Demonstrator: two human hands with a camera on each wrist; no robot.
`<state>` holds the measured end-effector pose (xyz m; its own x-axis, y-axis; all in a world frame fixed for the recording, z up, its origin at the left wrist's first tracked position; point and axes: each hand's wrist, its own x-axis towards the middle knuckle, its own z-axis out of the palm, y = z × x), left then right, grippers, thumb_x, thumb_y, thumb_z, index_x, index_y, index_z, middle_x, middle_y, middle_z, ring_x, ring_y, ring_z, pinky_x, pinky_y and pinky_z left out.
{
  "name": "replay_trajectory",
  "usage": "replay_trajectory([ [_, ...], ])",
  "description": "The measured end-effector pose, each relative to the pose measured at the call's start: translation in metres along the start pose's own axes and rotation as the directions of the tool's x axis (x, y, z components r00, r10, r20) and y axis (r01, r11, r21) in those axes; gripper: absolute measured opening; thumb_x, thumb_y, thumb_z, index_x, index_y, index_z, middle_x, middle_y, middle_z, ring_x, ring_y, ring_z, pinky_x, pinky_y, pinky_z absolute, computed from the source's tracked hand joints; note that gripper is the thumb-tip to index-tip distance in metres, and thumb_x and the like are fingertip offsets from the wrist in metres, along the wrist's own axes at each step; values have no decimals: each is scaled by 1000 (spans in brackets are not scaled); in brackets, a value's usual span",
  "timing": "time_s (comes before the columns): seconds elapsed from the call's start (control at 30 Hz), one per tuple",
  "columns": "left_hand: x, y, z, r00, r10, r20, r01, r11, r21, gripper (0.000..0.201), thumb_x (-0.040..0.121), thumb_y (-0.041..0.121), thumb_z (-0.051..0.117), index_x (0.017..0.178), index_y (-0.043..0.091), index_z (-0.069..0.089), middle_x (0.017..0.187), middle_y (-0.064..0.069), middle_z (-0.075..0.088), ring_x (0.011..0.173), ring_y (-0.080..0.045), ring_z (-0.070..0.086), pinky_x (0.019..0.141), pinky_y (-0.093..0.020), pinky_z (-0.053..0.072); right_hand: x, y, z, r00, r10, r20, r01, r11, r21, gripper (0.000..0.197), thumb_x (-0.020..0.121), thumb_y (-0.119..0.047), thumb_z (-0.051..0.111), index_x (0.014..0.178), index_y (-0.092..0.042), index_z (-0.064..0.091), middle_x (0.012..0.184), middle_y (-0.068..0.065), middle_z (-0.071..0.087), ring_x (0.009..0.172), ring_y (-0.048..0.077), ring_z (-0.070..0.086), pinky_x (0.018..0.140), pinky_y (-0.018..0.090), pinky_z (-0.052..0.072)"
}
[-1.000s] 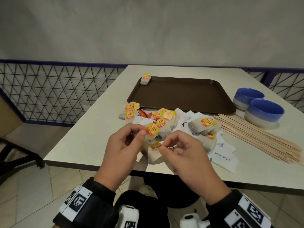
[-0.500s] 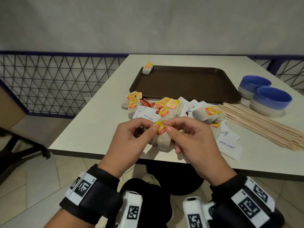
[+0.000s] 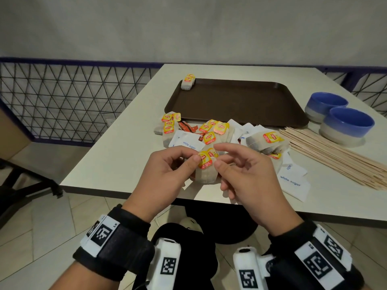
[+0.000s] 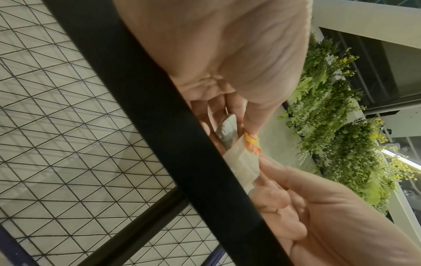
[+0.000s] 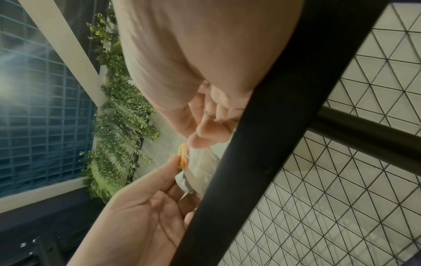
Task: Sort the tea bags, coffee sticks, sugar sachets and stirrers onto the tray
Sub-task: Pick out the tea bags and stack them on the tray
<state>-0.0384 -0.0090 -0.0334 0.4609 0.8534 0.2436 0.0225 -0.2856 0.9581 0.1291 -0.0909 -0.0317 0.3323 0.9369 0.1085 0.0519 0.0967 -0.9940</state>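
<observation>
Both hands work over the desk's (image 3: 117, 164) near edge, beside the mixed pile. The left hand (image 3: 167, 176) pinches a tea bag (image 3: 206, 174) by its yellow tag, thumb against forefinger. The right hand (image 3: 249, 178) has its fingers loosely curled, thumb tip just beside the bag, holding nothing. The tray (image 3: 240, 101) toward the far edge carries one tea bag in its far left corner (image 3: 188, 82), the rest bare.

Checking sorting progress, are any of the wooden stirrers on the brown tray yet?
No, the wooden stirrers lie on the table beside the brown tray, which holds only tea bags at its far-left corner.
</observation>
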Motion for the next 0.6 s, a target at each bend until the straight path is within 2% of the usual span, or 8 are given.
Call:
replay_trajectory([
  [0.1, -1, 0, -1, 1000, -2, 8, 2, 1000, 2, 15, 94, 19, 64, 93, 10, 77, 85, -5, 74, 66, -6, 61, 57, -15, 47, 2, 3, 3, 1000, -15, -20, 15, 999, -41, 17, 94, -12, 73, 96, -29, 74, 83, -5, 71, 52, 16, 58, 42, 22, 42],
  [0.2, -2, 1, -1, 1000, -2, 23, 1, 1000, 17, 16, 95, 19, 63, 92, 12, 77, 84, 0, 73, 69, -4, 62, 57, -14, 48, 1, 6, 5, 999, -30, -29, 27, 996, -81, 16, 92, -14, 75, 89, -30, 77, 83, -5, 71, 53, 16, 58, 43, 21, 42],
  [0.3, -2, 2, 0, 1000, 16, 26, -16, 1000, 19, 14, 94, 18, 64, 90, 15, 77, 80, 5, 73, 69, -3, 63, 57, -12, 47, -1, 5, 6, 998, -41, -42, 36, 994, -100, 18, 93, -15, 75, 89, -32, 79, 82, -5, 71, 54, 16, 59, 44, 21, 44],
  [0.37, -2, 2, 0, 999, 28, 31, -29, 999, 20, 13, 94, 18, 65, 89, 15, 77, 77, 7, 72, 66, -2, 62, 57, -11, 47, -2, 4, 6, 997, -50, -57, 44, 995, -94, 19, 93, -14, 74, 89, -31, 80, 74, -5, 70, 53, 15, 59, 44, 22, 44],
  [0.47, -2, 1, 1, 998, 44, 41, -45, 999, 24, 13, 94, 15, 65, 90, 10, 77, 74, 8, 70, 62, -1, 59, 59, -11, 45, -3, 1, 6, 996, -67, -50, 66, 997, -32, 19, 93, -7, 72, 89, -23, 81, 64, 5, 68, 48, 16, 57, 44, 26, 47],
  [0.6, -2, 0, 2, 997, 47, 64, -50, 998, 47, 12, 94, 19, 68, 90, 15, 78, 80, 2, 73, 70, -12, 63, 65, -23, 50, -4, 1, 8, 997, -83, -5, 83, 997, -1, 23, 89, -2, 76, 98, -23, 78, 81, 9, 72, 58, 21, 64, 48, 30, 52],
])
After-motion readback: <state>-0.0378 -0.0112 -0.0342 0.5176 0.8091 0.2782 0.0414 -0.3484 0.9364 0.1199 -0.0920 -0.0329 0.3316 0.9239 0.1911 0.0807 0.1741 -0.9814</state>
